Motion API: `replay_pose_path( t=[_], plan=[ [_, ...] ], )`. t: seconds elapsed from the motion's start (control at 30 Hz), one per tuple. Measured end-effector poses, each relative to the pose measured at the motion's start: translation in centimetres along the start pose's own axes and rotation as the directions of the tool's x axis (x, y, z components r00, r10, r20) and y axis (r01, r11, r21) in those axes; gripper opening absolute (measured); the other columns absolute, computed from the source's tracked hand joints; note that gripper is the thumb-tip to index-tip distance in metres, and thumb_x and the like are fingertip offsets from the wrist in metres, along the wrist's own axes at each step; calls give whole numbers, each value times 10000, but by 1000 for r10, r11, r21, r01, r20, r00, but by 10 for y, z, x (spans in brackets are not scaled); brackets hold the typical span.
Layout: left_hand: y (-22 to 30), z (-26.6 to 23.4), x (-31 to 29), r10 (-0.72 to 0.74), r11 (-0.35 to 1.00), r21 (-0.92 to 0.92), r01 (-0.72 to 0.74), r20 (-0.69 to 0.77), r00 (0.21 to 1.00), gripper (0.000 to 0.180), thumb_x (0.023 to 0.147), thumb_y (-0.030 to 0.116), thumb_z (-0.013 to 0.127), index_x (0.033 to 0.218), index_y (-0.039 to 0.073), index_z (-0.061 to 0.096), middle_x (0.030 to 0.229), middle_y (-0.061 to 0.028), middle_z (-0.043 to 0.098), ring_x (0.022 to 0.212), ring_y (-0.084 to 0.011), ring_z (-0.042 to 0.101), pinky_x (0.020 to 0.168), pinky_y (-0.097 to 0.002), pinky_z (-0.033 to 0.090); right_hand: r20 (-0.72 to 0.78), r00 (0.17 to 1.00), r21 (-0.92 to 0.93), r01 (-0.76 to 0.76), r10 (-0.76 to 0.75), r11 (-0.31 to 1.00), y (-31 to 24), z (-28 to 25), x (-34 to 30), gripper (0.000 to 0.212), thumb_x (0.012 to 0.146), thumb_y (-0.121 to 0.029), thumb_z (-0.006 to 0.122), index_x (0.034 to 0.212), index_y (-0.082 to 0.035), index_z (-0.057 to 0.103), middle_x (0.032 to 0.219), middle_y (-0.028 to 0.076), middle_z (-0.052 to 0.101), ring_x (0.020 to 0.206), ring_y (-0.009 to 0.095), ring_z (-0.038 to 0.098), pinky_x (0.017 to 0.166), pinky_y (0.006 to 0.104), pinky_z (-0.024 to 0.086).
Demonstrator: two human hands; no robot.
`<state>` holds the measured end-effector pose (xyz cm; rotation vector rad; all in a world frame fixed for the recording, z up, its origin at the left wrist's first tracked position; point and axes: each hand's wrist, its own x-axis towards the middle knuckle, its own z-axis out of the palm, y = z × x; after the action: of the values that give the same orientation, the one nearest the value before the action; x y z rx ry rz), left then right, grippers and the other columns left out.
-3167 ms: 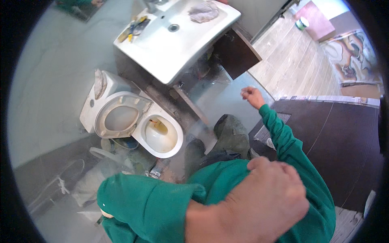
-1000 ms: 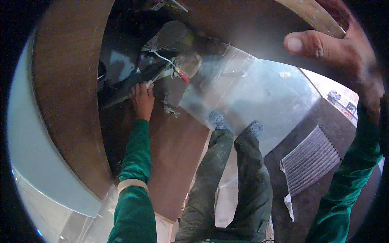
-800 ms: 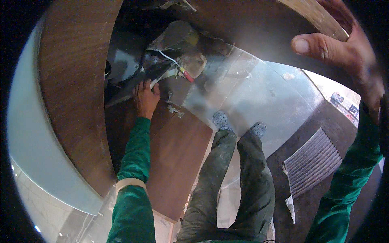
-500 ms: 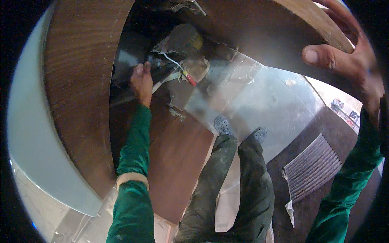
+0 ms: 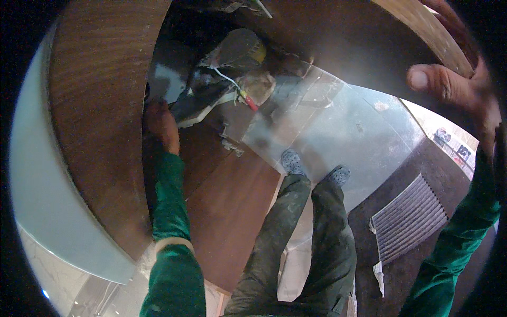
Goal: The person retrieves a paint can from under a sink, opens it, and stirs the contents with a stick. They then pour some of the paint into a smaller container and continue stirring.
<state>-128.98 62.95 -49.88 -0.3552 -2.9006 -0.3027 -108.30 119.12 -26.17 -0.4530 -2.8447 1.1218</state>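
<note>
My left hand reaches into a dark hollow beside the brown wood-grain panel on the left. Its fingers are lost in shadow, so what they touch is hidden. At the upper right, my right hand grips the edge of another brown wooden panel, thumb on the near face and fingers over the rim. Deeper in the hollow lies a dusty rounded object with a yellow patch. Next to it a white cord runs to a slim red-and-yellow piece.
My feet, in grey clogs, stand by a shiny metallic sheet. A ribbed light piece lies on a dark surface at the right. A brown board lies beside my left forearm. Torn scraps edge the hollow.
My left hand has moved left and down, closer to the left panel and into deeper shadow. My right hand stays on the panel edge. The view has shifted slightly.
</note>
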Motion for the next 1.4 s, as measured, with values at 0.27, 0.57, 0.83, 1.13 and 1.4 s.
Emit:
replay_pose_path(
  t=[0.27, 0.57, 0.83, 1.13, 1.4],
  plan=[
    [58, -15, -26, -295, 865, -407, 293, 59, 954, 291, 946, 278, 668, 955, -10, 702, 965, -131, 738, 874, -237, 707, 791, -375, 556, 32, 999, 30, 21, -22, 999, 8, 16, 11, 850, 607, -330, 943, 1352, -67, 629, 1120, 159, 702, 1154, 292, 656, 1032, 418, 497],
    [30, 113, 115, -388, 918, -199, 343, -275, 880, 273, 921, 254, 640, 879, -6, 715, 940, -145, 752, 776, -294, 712, 688, -399, 558, 10, 996, 14, 92, -92, 996, -3, 17, 8, 852, 603, -321, 945, 1352, -69, 628, 1113, 151, 702, 1150, 288, 657, 1031, 417, 497],
    [26, 140, 153, -193, 979, -60, 192, 2, 981, 287, 923, 285, 649, 915, 7, 718, 962, -150, 751, 819, -310, 710, 720, -414, 555, 47, 994, -35, 98, -96, 995, -4, 28, 2, 853, 600, -313, 946, 1353, -71, 627, 1107, 143, 703, 1145, 284, 658, 1030, 416, 496],
    [13, 173, 166, -146, 987, -57, 148, 34, 989, 308, 926, 321, 660, 956, 21, 721, 988, -157, 750, 866, -328, 707, 756, -431, 552, 82, 992, -51, 100, -95, 994, -11, 37, 0, 855, 596, -305, 947, 1354, -72, 625, 1099, 135, 704, 1140, 280, 659, 1029, 414, 496],
    [-8, 167, 163, -142, 989, -29, 143, 45, 989, 330, 928, 353, 669, 992, 34, 723, 1010, -162, 748, 908, -344, 705, 788, -446, 549, 92, 989, -15, 117, -115, 993, -12, 40, -2, 857, 593, -297, 948, 1354, -74, 624, 1093, 127, 704, 1136, 277, 660, 1028, 413, 495]
  ],
)
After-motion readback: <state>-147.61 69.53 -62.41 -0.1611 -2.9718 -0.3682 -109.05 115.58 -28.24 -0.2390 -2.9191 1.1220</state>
